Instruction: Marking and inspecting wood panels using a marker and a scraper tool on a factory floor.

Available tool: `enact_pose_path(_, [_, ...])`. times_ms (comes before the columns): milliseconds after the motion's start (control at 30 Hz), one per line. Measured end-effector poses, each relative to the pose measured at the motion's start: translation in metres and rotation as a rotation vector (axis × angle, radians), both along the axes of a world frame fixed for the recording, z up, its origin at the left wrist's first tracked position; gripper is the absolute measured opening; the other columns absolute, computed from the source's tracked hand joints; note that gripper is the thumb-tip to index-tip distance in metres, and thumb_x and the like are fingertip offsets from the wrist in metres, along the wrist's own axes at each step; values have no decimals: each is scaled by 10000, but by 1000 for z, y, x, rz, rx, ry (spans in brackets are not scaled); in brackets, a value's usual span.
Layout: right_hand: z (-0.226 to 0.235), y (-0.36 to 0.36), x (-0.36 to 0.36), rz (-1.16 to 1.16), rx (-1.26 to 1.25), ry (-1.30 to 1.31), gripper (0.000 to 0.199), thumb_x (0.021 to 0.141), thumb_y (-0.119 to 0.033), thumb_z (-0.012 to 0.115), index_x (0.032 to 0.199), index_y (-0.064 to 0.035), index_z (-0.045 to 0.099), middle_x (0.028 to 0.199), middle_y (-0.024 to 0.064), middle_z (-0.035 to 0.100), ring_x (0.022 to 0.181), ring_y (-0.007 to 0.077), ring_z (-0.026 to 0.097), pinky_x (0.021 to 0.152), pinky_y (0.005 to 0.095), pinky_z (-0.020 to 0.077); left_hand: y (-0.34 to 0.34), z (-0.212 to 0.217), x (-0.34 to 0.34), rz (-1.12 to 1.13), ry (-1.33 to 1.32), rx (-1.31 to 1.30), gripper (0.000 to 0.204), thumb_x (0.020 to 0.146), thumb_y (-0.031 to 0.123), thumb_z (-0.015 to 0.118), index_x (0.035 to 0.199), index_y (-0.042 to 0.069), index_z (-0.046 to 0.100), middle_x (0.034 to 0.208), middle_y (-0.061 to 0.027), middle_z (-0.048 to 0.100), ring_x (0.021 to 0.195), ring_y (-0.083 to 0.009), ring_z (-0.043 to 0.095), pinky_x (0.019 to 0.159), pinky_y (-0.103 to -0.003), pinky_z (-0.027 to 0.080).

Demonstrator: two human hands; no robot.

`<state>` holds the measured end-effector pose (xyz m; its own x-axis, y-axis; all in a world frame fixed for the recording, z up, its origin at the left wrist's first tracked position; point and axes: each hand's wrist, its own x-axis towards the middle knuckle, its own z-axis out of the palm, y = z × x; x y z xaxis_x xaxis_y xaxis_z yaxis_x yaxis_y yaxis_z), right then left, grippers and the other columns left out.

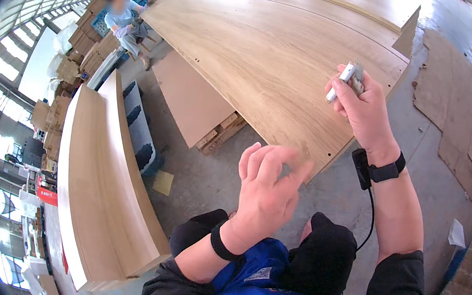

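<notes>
My right hand [360,107] is closed around a small white bar-shaped tool [341,82], held above the near right end of a wood-grain panel [259,50]. Something grey and ragged shows beside the tool in the same grip; its kind I cannot make out. Bent and somewhat apart, the fingers of my left hand [270,184] hover by the panel's near corner, with nothing visible in them. Motion blurs that hand's thumb side, and whether it touches the edge cannot be told. Small dark holes dot the panel's edges.
Long wood-grain boards [104,190] stand at the left, alongside a blue-grey tub [138,129]. A brown sheet on a wooden pallet [223,131] lies beneath the panel. Flattened cardboard [453,109] covers floor at the right. Another person [126,25] sits at the far left.
</notes>
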<state>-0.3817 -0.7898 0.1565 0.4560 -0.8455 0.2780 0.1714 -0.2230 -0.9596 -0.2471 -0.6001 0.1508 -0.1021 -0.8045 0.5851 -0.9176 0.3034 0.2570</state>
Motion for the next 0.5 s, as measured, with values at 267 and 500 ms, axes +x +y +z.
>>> enact_pose_path(267, [2, 1, 2, -9, 1, 24, 301, 1003, -182, 589, 1240, -1, 550, 935, 30, 650, 669, 27, 514, 556, 182, 408, 2, -5, 1, 9, -15, 66, 569, 623, 18, 645, 1179, 137, 686, 1236, -111, 553, 1178, -340, 499, 1062, -528, 352])
enact_pose_path(500, [24, 39, -11, -7, 7, 110, 116, 970, -148, 592, 941, -38, 616, 822, 3, 640, 686, 51, 557, 601, 218, 459, 19, -20, 16, 106, 76, -16, 569, 636, -5, 658, 1190, 121, 677, 1282, -87, 542, 1213, -312, 494, 1048, -502, 374])
